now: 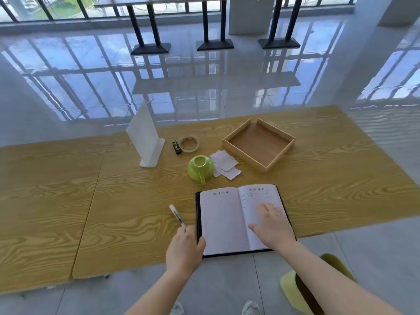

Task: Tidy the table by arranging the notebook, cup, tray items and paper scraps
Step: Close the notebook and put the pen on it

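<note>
1. Plainly, little looks done: the notebook [241, 220] lies open at the near edge of the bench [68, 189], the tray [259, 145] is empty, and the loose things are spread across the middle.
2. The left hand [185, 248] is closed on the near end of a pen [177, 215], whose far end points away over the bench; its thumb touches the notebook's lower left corner.
3. The right hand [272, 226] lies flat and released on the right page, fingers spread, gripping nothing.
4. My guess is that the notebook is the step in hand, either to be closed or straightened; it is not yet shut.
5. The cup [201, 168] sits upside down, base up and handle toward the person, just beyond the notebook and touching the paper scraps [225, 163] on its right.
6. A tape roll [189, 143] and a small dark item [176, 147] lie side by side, left of the tray and outside it; they likely still belong in it.
7. A white sign stand [146, 142] is upright to the left.
8. The notebook has a dark cover showing as a thin border, pale lined pages with a printed heading on each, and some writing at the top of the right page, too small to read.
9. Left to do, as I judge it: notebook, cup, tray items, scraps.
</note>
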